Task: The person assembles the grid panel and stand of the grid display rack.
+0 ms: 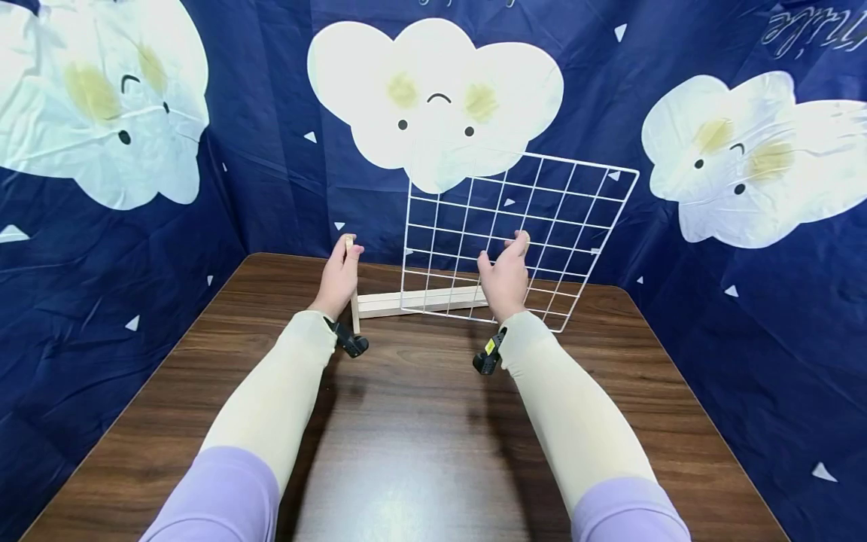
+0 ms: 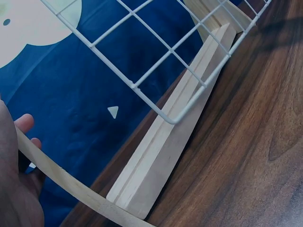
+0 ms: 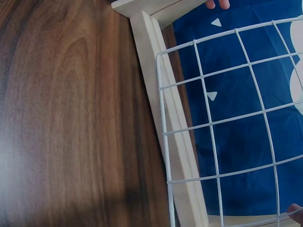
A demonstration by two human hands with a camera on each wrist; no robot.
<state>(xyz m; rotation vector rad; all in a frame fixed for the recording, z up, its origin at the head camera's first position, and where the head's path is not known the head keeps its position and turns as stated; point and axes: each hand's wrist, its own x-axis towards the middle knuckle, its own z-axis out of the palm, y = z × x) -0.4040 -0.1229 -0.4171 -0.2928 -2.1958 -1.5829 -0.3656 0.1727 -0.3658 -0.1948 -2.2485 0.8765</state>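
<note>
My left hand (image 1: 341,278) grips the upright wooden end board (image 2: 71,182) of a light wood stand. A grooved crossbar (image 1: 386,304) runs right from that board along the table. My right hand (image 1: 506,280) grips a white wire grid panel (image 1: 467,218), its thumb and fingers around the wires. The panel slants, its lower left corner in front of the crossbar in the left wrist view. At the stand's other end is a second end board (image 3: 244,220), close to the right fingertips; whether they touch it I cannot tell.
A brown wood-grain table (image 1: 406,406) lies under everything. Dark blue cloth (image 1: 271,150) with white clouds and triangles hangs behind and along both sides. The panel's right part reaches out past the right hand.
</note>
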